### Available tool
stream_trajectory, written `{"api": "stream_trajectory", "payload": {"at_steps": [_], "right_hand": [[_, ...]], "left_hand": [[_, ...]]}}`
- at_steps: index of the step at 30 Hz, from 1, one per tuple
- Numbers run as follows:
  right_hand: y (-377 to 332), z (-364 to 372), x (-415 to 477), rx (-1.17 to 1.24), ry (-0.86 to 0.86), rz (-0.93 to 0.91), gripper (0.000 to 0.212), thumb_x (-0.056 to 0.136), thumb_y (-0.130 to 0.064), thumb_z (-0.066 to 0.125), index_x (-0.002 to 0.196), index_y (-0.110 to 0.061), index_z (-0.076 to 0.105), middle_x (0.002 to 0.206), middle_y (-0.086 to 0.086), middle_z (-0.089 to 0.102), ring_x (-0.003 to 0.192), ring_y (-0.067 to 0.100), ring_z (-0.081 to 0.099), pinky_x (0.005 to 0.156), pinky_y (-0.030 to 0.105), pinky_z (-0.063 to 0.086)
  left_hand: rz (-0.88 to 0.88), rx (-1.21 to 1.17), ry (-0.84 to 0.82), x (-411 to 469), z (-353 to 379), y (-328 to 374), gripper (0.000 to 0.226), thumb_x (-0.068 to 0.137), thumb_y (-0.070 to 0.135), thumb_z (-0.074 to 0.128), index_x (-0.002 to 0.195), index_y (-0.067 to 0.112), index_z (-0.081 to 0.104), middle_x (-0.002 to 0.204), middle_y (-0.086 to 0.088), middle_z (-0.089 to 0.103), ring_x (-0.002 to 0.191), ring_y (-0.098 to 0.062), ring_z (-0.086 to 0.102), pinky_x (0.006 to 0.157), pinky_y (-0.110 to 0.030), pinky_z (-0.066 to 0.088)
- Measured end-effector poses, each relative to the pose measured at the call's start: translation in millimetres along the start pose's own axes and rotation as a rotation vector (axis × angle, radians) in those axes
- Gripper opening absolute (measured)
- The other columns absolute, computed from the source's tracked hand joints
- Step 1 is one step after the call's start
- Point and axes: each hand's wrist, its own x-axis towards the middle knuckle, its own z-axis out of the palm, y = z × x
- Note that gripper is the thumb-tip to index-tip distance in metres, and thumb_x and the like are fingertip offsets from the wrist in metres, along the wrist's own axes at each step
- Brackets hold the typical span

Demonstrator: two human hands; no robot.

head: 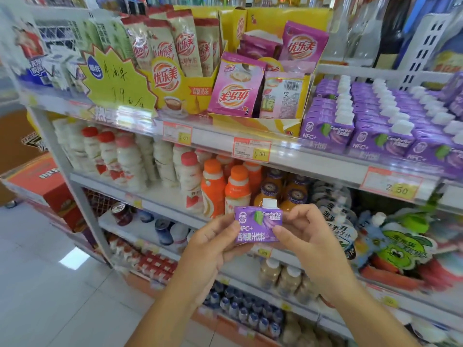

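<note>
Inspection step: purple Condorito juice carton (pixel 258 227) upright in mid-air before the drink shelves, L hand (pixel 213 246) & R hand (pixel 308 236) fingers curled, pinching its side edges; next, prob. placing w/ matching cartons (pixel 370 141) at upper shelf (pixel 313 156) right end.

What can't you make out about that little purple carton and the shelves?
Head view:
- Purple carton: back faces away; side edges covered by left hand and right hand.
- Price tag: fine print too blurred.
- Bottom-shelf bottles: cut off by the lower edge.
</note>
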Motion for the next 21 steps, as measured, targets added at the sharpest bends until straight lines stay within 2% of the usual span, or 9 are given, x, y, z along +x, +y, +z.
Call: {"api": "stream_trajectory", "payload": {"at_steps": [2, 5, 8, 10, 13, 15, 16, 18, 21], "right_hand": [[7.0, 3.0, -1.1, -0.114, -0.010, -0.037, 0.014, 0.089, -0.006, 0.064, 0.094, -0.012, 0.052, 0.091, -0.003, 0.068, 0.090, 0.016, 0.067, 0.073, 0.032, 0.058], [14.1, 9.9, -3.9, -0.171, -0.052, -0.039, 0.034, 0.079, -0.016, 0.079, 0.093, -0.020, 0.049, 0.085, -0.010, 0.062, 0.082, 0.014, 0.060, 0.074, 0.033, 0.054], [16.3, 13.3, -5.2, -0.241, -0.041, -0.007, 0.061, 0.061, -0.040, 0.089, 0.096, -0.026, 0.040, 0.098, 0.000, 0.063, 0.087, 0.019, 0.060, 0.080, 0.036, 0.052], [15.7, 14.6, -6.9, -0.296, -0.023, -0.009, 0.067, 0.061, -0.040, 0.089, 0.100, -0.023, 0.037, 0.105, 0.008, 0.060, 0.093, 0.023, 0.059, 0.082, 0.035, 0.052], [15.5, 12.0, -8.6, -0.229, -0.007, -0.016, 0.055, 0.071, -0.017, 0.085, 0.100, -0.016, 0.038, 0.101, 0.008, 0.062, 0.086, 0.015, 0.061, 0.075, 0.029, 0.053], [14.0, 9.6, -12.0, -0.127, -0.068, 0.017, 0.047, 0.078, -0.010, 0.079, 0.103, -0.015, 0.040, 0.093, -0.003, 0.065, 0.082, 0.007, 0.062, 0.072, 0.021, 0.050], [13.1, 8.8, -14.2, -0.082, -0.108, 0.034, 0.043, 0.081, -0.012, 0.077, 0.106, -0.016, 0.041, 0.089, -0.010, 0.067, 0.082, 0.004, 0.063, 0.072, 0.018, 0.049], [14.9, 7.4, -16.7, -0.032, -0.152, 0.050, 0.041, 0.084, -0.023, 0.074, 0.111, -0.019, 0.044, 0.095, -0.015, 0.069, 0.091, 0.003, 0.065, 0.076, 0.016, 0.049], [19.1, 6.4, -16.6, 0.000, -0.116, 0.019, 0.037, 0.084, -0.031, 0.065, 0.116, -0.018, 0.054, 0.111, -0.007, 0.070, 0.108, 0.010, 0.064, 0.089, 0.025, 0.052]], "left_hand": [[0.014, 0.018, 0.008, -0.1, 2.6, -2.6, 0.041, 0.077, 0.021, 0.065, 0.116, 0.008, 0.066, 0.110, -0.012, 0.074, 0.100, -0.022, 0.070, 0.084, -0.029, 0.059], [0.017, 0.021, 0.034, 0.9, 7.0, -8.0, 0.042, 0.075, 0.025, 0.069, 0.113, 0.006, 0.070, 0.109, -0.016, 0.073, 0.096, -0.023, 0.070, 0.083, -0.030, 0.059], [-0.009, -0.018, 0.054, 1.6, 9.1, -12.6, 0.043, 0.084, 0.031, 0.057, 0.115, 0.004, 0.069, 0.113, -0.016, 0.072, 0.105, -0.027, 0.069, 0.084, -0.033, 0.058], [-0.014, 0.027, 0.044, 1.0, 11.8, -13.5, 0.043, 0.085, 0.031, 0.054, 0.114, 0.004, 0.069, 0.113, -0.012, 0.073, 0.105, -0.023, 0.070, 0.080, -0.030, 0.058], [-0.033, 0.068, 0.037, 2.4, 14.8, -12.9, 0.038, 0.079, 0.024, 0.064, 0.111, 0.006, 0.069, 0.117, -0.011, 0.071, 0.100, -0.019, 0.070, 0.075, -0.027, 0.057], [-0.086, 0.054, 0.012, 5.3, 14.1, -12.6, 0.049, 0.077, 0.028, 0.071, 0.124, 0.014, 0.064, 0.125, -0.006, 0.068, 0.108, -0.018, 0.068, 0.078, -0.027, 0.057], [-0.119, 0.028, -0.024, 6.1, 14.3, -12.1, 0.054, 0.078, 0.030, 0.072, 0.129, 0.017, 0.061, 0.127, -0.005, 0.066, 0.112, -0.018, 0.066, 0.080, -0.027, 0.056], [-0.164, -0.039, -0.125, 5.6, 16.1, -10.0, 0.049, 0.085, 0.028, 0.066, 0.131, 0.015, 0.061, 0.126, -0.009, 0.067, 0.110, -0.020, 0.065, 0.084, -0.028, 0.056], [-0.141, -0.080, -0.122, 4.5, 19.5, -9.9, 0.038, 0.088, 0.018, 0.061, 0.124, 0.005, 0.064, 0.120, -0.018, 0.069, 0.104, -0.024, 0.067, 0.088, -0.031, 0.057]]}}
